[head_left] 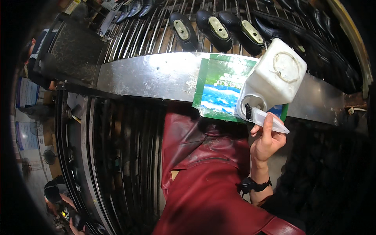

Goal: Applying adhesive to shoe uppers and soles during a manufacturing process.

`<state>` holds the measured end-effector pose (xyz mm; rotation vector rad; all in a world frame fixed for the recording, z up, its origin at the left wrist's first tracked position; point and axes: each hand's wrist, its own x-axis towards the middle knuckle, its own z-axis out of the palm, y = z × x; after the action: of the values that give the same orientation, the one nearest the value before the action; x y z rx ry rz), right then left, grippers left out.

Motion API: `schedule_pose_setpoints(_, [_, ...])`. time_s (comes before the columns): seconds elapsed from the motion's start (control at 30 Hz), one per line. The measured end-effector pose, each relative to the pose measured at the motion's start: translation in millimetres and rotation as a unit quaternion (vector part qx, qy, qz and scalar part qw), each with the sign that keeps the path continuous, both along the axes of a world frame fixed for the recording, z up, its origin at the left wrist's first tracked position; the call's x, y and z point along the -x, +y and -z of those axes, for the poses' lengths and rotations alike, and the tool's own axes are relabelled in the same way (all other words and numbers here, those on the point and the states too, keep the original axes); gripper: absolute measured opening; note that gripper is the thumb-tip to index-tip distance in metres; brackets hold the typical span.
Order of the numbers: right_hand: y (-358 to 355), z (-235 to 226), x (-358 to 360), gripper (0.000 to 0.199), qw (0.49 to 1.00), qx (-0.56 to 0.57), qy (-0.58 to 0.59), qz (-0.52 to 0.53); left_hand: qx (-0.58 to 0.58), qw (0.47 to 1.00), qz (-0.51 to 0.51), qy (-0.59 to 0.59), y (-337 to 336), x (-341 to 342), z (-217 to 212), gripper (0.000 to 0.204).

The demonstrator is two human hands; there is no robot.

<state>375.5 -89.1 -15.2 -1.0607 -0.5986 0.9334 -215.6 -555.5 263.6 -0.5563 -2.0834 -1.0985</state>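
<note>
Right hand (269, 139) had thumb and fingers closed on pale handle of brush (257, 115); left hand's grip could not be told. Black bristles (248, 111) stood at open mouth of white plastic jug (268, 84), contact with rim unclear. Jug lay on green-and-blue printed sheet (220, 96) over metal ledge (150, 76). Beyond, black shoes (183, 33) lay on metal rods (158, 35).

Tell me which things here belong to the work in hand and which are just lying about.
Part of the work, it seems:
- white-handled brush, held in the right hand
- white container, bristles at its mouth
- green-and-blue sheet under it

Apparently just nearby, untouched:
- black shoes
- metal ledge
</note>
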Motion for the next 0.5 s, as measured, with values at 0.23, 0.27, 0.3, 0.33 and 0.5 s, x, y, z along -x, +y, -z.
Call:
schedule_pose_setpoints(0.23, [9.8, 4.0, -3.6, 0.013, 0.897, -0.042, -0.439, -0.026, -0.422, 0.859, 0.273, -0.096, 115.1, -129.9, 46.9, 0.033])
schedule_pose_setpoints(0.27, [7.6, 0.5, 0.3, 0.013, 0.890, -0.049, -0.452, -0.031, -0.465, 0.826, 0.277, -0.157, 139.6, -148.3, 45.7, 0.019])
schedule_pose_setpoints(0.3, [12.9, -0.1, -0.6, 0.013, 0.889, -0.041, -0.456, -0.023, -0.462, 0.824, 0.282, -0.166, 154.9, -138.6, 53.6, 0.019])
schedule_pose_setpoints(0.33, [12.7, 0.9, 4.4, 0.013, 0.885, -0.058, -0.463, -0.008, -0.464, 0.797, 0.323, -0.211, 150.8, -123.7, 79.2, 0.039])
schedule_pose_setpoints(0.5, [3.2, 11.3, 19.0, 0.013, 0.900, -0.007, -0.436, 0.014, -0.343, 0.608, 0.549, -0.460, 246.0, -138.4, 194.1, 0.079])
